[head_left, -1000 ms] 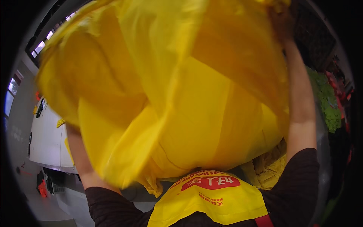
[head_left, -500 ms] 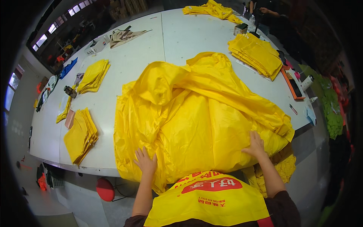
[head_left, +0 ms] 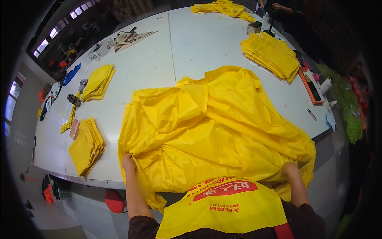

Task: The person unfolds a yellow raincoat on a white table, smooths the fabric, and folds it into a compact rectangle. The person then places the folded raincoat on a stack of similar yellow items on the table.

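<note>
A large sheet of thin, shiny yellow fabric [head_left: 223, 131] lies crumpled across the near side of the white table [head_left: 151, 51], its front part hanging over the edge. At its left side my left hand [head_left: 128, 162] is closed on the fabric, and creases fan out from the grip. Toward the near right corner, my right hand [head_left: 289, 169] is curled into the folds with its fingertips hidden in the cloth. Below both hands is the yellow apron [head_left: 227, 207] that I wear, with red print on it.
Stacks of folded yellow cloth lie at left [head_left: 86, 147], far left [head_left: 98, 83] and right [head_left: 270, 55]. An orange box [head_left: 310, 87], a white bottle [head_left: 325, 85] and a small cutter [head_left: 311, 114] line the right edge. A red stool [head_left: 114, 201] stands below. Another person [head_left: 278, 8] is at the far right.
Both hands went from lying spread on the fabric to gripping it near its sides. They moved outward, and the right hand came nearer. The raised far folds dropped flatter and shifted toward me.
</note>
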The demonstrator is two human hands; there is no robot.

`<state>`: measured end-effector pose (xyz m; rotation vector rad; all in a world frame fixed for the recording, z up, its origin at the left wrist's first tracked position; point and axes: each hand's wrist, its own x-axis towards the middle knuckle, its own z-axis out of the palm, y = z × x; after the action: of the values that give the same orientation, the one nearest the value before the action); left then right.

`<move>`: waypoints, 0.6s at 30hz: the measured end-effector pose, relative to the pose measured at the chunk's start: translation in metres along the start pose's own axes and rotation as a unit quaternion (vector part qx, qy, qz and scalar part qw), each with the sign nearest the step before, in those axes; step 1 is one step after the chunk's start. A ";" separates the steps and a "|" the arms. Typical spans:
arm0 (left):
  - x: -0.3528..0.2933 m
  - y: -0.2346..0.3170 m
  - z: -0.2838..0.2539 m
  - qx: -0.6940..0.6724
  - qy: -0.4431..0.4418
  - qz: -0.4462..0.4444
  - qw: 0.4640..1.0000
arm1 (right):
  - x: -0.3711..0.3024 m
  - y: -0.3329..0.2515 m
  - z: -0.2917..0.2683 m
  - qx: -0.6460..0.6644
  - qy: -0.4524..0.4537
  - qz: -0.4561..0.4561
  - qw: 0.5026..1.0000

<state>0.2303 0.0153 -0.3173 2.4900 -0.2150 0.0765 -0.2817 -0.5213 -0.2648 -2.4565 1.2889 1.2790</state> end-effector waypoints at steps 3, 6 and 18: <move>-0.006 0.049 0.015 -0.038 0.040 0.002 0.998 | -0.033 -0.093 -0.093 0.135 0.098 -0.174 0.971; -0.040 0.152 0.053 0.053 0.101 0.254 0.960 | 0.000 -0.176 -0.129 0.226 0.410 -0.330 0.820; -0.145 0.198 0.082 -0.060 -0.389 0.262 0.881 | 0.130 -0.163 -0.193 0.065 0.317 -0.268 0.907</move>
<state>0.0540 -0.1701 -0.2809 2.1381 -1.1812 -0.7046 -0.0049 -0.5820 -0.2786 -2.9245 0.6261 0.2590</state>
